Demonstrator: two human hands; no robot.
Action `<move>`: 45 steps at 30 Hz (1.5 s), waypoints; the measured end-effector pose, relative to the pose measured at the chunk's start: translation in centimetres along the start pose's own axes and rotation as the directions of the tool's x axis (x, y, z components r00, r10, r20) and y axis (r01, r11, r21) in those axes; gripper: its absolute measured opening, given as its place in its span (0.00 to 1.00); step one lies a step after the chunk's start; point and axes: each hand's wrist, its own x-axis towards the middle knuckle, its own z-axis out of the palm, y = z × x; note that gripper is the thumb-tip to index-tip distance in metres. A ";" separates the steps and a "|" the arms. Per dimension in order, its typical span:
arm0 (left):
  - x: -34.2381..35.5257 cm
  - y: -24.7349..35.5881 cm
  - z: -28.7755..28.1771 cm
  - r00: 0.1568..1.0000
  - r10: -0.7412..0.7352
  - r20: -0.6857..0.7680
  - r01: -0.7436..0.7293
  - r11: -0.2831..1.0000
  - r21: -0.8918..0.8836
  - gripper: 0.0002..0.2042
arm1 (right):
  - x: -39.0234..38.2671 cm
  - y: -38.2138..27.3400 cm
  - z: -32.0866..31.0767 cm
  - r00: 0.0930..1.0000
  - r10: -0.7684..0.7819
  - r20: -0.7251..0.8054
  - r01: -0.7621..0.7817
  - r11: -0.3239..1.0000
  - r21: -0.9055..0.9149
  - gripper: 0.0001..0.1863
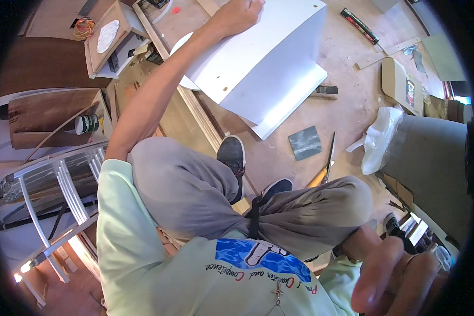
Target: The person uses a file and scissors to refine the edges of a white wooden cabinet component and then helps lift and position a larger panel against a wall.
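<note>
A white boxy piece with angled panels and small holes lies on the floor ahead of my crossed legs. My left hand rests on its top face near the upper edge of the view. Its fingers look bent and closed, partly cut off, so what they hold is hidden. Close to the camera at the lower right, my right hand is raised with its large fingers bent and apart; nothing shows between them. A grey-green square sheet lies right of my shoes, near a chisel-like tool with a yellow handle.
A small dark-and-wood block tool sits by the white piece. Farther right are a sealant tube, a cardboard box and clear plastic wrap. An aluminium ladder, a paint can and a wooden box stand left.
</note>
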 end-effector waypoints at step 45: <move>-0.7 0.6 -0.2 0.998 -0.058 0.006 0.058 0.997 -0.050 0.31 | -0.5 0.2 0.3 0.991 -0.119 -0.067 0.113 0.990 -0.080 0.11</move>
